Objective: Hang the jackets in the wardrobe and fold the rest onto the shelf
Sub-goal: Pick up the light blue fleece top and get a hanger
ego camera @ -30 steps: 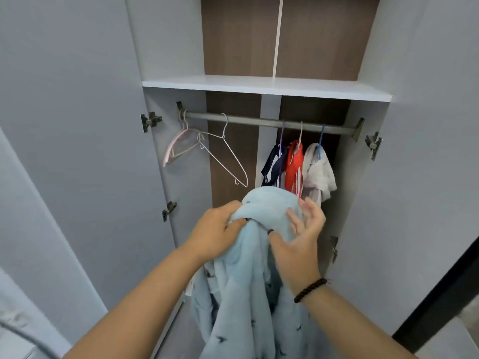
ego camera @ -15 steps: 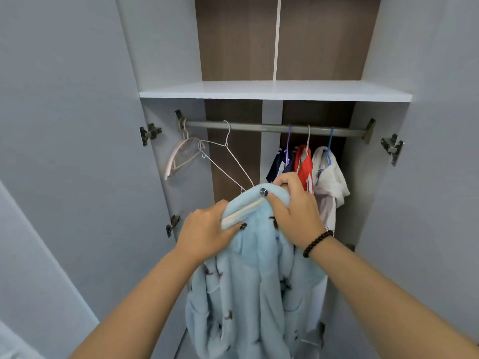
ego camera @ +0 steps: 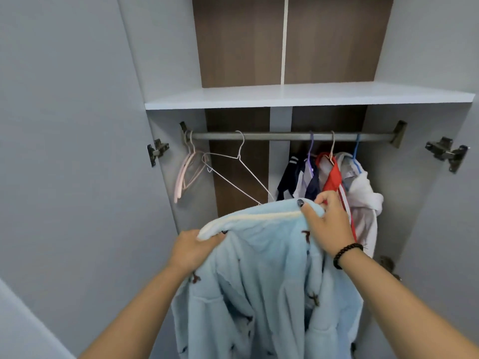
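Observation:
A fluffy light blue garment (ego camera: pixel 261 281) with small dark prints hangs in front of the open wardrobe. My left hand (ego camera: pixel 193 248) grips its cream-edged top at the left end. My right hand (ego camera: pixel 325 225) grips the same edge at the right end, higher up. The edge is stretched between both hands below the grey rail (ego camera: pixel 285 136). An empty white wire hanger (ego camera: pixel 238 174) hangs on the rail just behind the garment. The white shelf (ego camera: pixel 298 95) sits above the rail.
Pink hangers (ego camera: pixel 185 174) hang at the rail's left end. A navy jacket (ego camera: pixel 298 181), a red one (ego camera: pixel 334 177) and a white one (ego camera: pixel 365 200) hang at the right. Both grey doors (ego camera: pixel 72 151) stand open, with hinges (ego camera: pixel 447 154) sticking out.
My hands have drawn apart, spreading the garment's top edge from a bunched clump into a wide line. The garment has risen a little toward the rail.

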{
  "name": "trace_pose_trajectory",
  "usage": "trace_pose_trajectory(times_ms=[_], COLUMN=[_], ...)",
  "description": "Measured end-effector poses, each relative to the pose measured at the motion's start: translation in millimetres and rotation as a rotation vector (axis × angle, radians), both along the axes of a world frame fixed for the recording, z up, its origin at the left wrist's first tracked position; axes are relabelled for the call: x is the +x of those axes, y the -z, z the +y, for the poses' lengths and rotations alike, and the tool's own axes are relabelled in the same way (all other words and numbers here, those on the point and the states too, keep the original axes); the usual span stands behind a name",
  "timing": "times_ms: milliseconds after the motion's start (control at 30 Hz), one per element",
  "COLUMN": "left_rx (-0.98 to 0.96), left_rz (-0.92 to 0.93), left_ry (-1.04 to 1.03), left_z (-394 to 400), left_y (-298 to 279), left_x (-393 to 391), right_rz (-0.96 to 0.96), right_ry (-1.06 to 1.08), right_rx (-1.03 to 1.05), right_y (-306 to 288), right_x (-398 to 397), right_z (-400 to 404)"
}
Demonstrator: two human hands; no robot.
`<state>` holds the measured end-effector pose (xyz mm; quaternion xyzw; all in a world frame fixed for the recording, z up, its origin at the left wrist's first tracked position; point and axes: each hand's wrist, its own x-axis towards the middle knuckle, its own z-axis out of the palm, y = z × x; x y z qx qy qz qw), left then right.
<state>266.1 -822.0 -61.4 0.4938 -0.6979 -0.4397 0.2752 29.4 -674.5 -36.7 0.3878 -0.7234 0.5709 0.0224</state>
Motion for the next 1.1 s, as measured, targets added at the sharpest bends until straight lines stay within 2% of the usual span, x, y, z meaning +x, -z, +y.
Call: trace_pose_trajectory(times_ms=[167,367,567,667,900,1100], left_rx=[0.188,0.229,0.321,0.375,0.351,0.269], left_rz=[0.237,0.307,0.343,0.383,0.507,0.536], left_ry=[-0.044,-0.051,-0.107,-0.070,-0.215,-0.412], left_z=[-7.1,-24.7,-74.5,-74.6,-96.5,-118.4], left_y=[-23.0,-48.0,-52.9,-50.1,-65.8,-78.5], left_x=[-17.9,-56.5,-93.6,-84.3,-87.9,-90.5], right_rz=[-0.077,-0.136,-0.184,-0.158,-0.065,-0.106], right_ry=[-0.043,-0.181,-0.314,-0.218,-0.322,-0.354], right_rx=[0.189,0.281,0.374,0.362,0.506,0.553], right_y=[44.4,62.4,38.7,26.2,-5.1,-12.7], right_x=[-1.5,-23.8,-83.8,-90.6,-119.3,-121.9], right_z=[-28.3,-82.1,-166.6,-186.5,-315.2,-386.5])
